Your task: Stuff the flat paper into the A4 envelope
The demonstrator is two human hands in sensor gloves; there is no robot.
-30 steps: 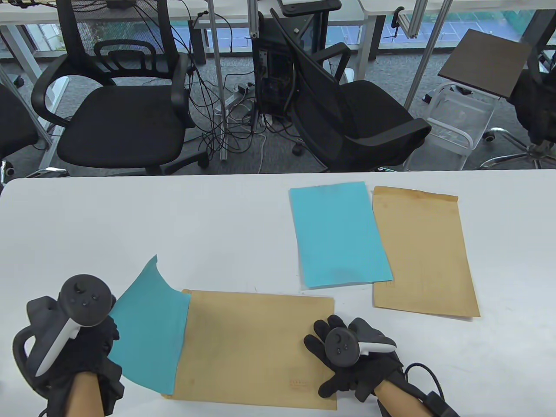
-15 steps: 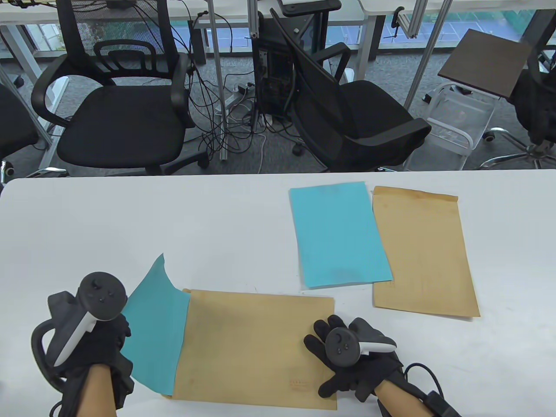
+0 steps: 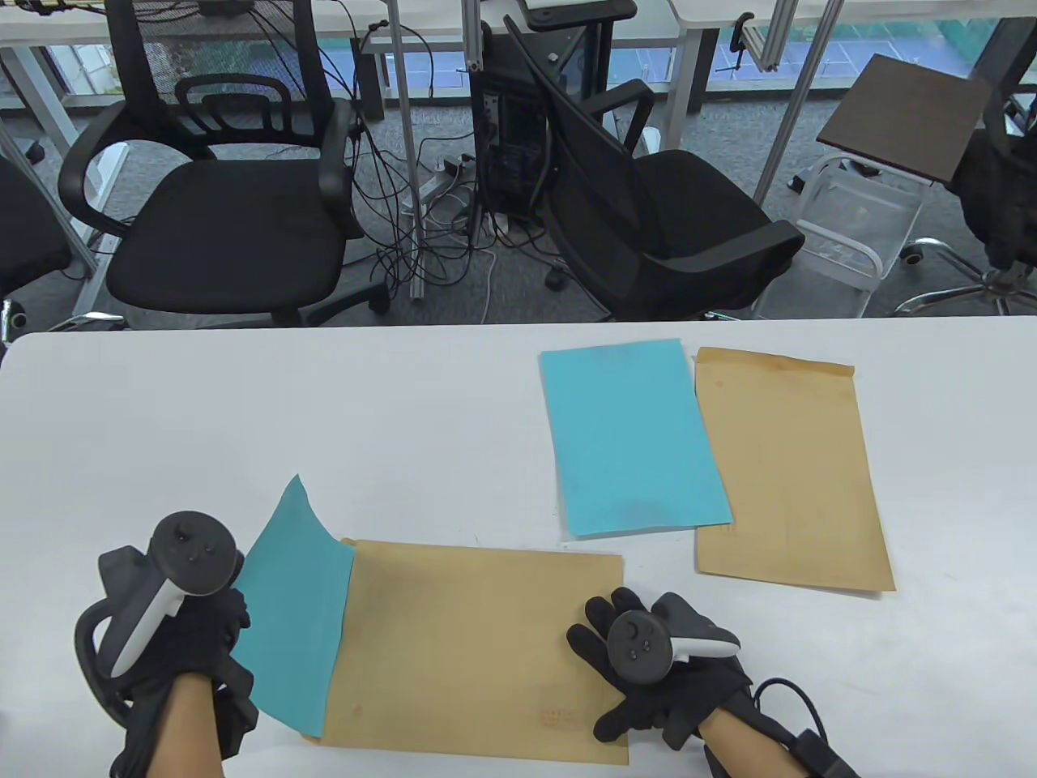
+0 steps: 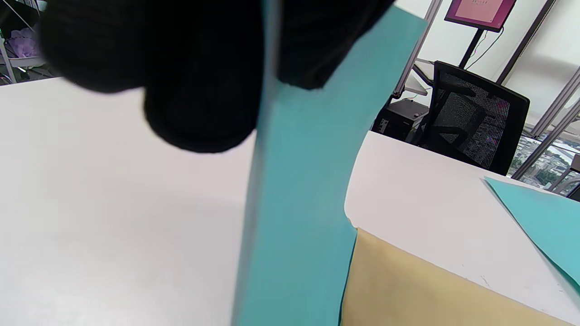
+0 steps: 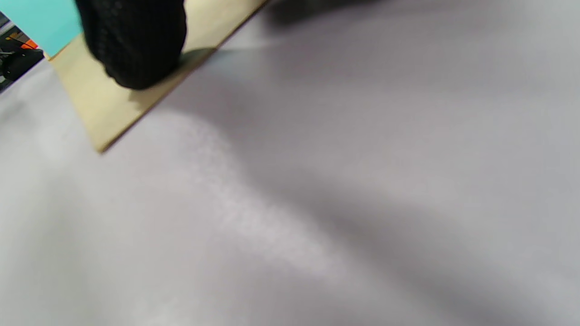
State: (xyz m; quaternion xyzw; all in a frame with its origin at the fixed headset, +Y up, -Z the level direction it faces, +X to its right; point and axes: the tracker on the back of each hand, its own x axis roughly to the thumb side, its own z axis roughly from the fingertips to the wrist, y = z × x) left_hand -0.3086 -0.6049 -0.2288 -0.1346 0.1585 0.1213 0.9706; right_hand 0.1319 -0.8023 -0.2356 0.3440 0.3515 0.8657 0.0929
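**Two Hands, One Sheet Partly Inserted**

Two hands share the step. The left hand [image 3: 190, 640] pinches the free end of the teal sheet [image 3: 296, 600], fingers [image 4: 199, 90] on one face and the thumb apparently on the other, though the left wrist view is too close to show the whole grip. The right hand [image 3: 656, 664] lies with fingers spread and fairly straight on the closed end of the brown envelope [image 3: 474, 648], pressing it to the table [image 3: 324, 405] and holding nothing.

Location: the sheet enters the envelope mouth at the left; part of it is inside, and the exposed part bows upward, its far corner lifted off the table.

Procedure, as judged from this state:
- Lower the grip so the sheet runs nearly flat into the mouth; a raised bow is likely to buckle rather than slide.
- Push toward the right hand, parallel to the long edges.
- Maintain downward pressure at the closed end so the envelope does not travel.

Edges and room: the envelope's near edge lies close to the table's near edge, leaving little room there. Bare table lies to the left and beyond. A second teal sheet [image 3: 632, 438] and second envelope [image 3: 798, 478] lie well apart at the far right.
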